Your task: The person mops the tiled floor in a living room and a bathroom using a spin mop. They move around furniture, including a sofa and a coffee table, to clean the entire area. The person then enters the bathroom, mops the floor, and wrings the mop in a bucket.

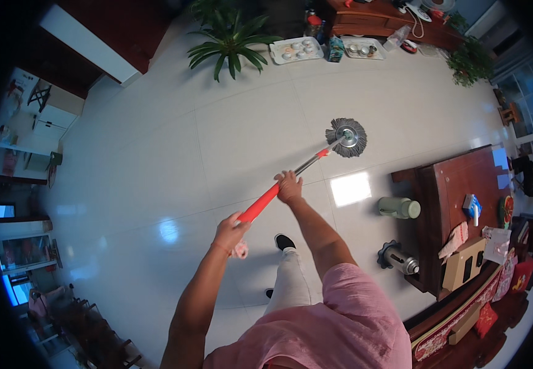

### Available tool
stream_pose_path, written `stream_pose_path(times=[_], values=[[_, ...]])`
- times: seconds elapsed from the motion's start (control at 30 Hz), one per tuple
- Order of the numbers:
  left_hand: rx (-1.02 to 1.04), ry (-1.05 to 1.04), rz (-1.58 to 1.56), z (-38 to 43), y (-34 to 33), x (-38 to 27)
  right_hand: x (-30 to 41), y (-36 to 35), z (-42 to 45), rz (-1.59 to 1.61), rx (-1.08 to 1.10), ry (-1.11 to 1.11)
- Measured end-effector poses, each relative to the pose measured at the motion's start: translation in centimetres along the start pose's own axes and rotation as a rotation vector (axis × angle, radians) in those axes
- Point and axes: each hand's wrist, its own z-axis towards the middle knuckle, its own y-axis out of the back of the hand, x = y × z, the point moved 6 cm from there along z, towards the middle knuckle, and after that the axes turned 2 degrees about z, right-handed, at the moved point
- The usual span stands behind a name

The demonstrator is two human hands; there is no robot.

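Note:
My left hand [230,233] is closed round the upper end of a mop handle with a red grip [259,203]. Farther down the shaft, my right hand [289,187] holds the handle where red meets metal. A small pinkish thing hangs beside my left hand; what it is cannot be told. The handle slants away to the upper right, ending in a round mop head [348,137] with grey strands and a metal disc, which lies spread on the pale tiled floor [248,120].
At right, a green vacuum flask [400,208] and a metal flask [400,259] stand beside a dark wooden table [460,184]. A potted plant [229,46], a tray of cups [297,50], a second tray [363,48] and a wooden cabinet [363,20] line the far side. Chairs [96,323] stand lower left.

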Motion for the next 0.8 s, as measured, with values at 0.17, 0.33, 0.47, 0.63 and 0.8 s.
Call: stream_pose_path(times=[0.17, 0.33, 0.47, 0.63, 0.8], values=[[-0.093, 0.213, -0.291, -5.3, 2.1, 8.5, 6.9, -5.8, -2.2, -0.160, 0.243, 0.185], [-0.152, 0.309, -0.288, -13.9, 1.9, 12.7, 12.6, -10.9, -7.9, -0.253, 0.429, 0.439], [-0.175, 0.486, -0.429, -23.9, 2.1, 17.6, 18.3, -14.4, -16.9, -0.260, 0.518, 0.726], [-0.249, 0.757, -0.155, -36.6, 2.1, 23.2, 24.3, -19.5, -31.4, -0.139, 0.725, 1.082], [-0.291, 1.019, 0.021, -42.2, 0.1, 26.8, 25.8, -20.5, -39.4, -0.102, 0.852, 1.317]])
